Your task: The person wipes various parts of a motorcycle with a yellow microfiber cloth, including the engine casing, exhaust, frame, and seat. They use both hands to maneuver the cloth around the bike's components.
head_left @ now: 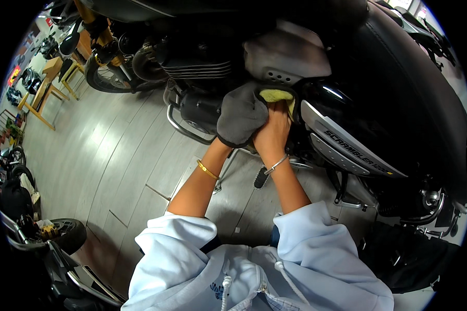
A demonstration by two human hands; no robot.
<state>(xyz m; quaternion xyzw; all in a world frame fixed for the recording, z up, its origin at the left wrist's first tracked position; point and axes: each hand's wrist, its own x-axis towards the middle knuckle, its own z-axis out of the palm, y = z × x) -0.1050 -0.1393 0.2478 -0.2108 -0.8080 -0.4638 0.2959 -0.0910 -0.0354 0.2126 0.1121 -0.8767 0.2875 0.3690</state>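
Note:
A two-sided cloth, grey outside and yellow-green inside, is bunched at the motorcycle in front of me. It covers my left hand, so those fingers are hidden; only the left wrist with a gold bracelet comes out below. Close beside it, my right hand has its fingers pushed into the yellow-green fold, closed on the cloth. A silver bangle sits on that wrist. Just above the cloth is a brushed-metal side cover; to its left is the dark engine casing.
The motorcycle's long dark seat and white-trimmed side panel lie to the right. A metal guard bar and a footpeg stick out low. Other motorcycles and a wooden bench stand left on grey floor tiles.

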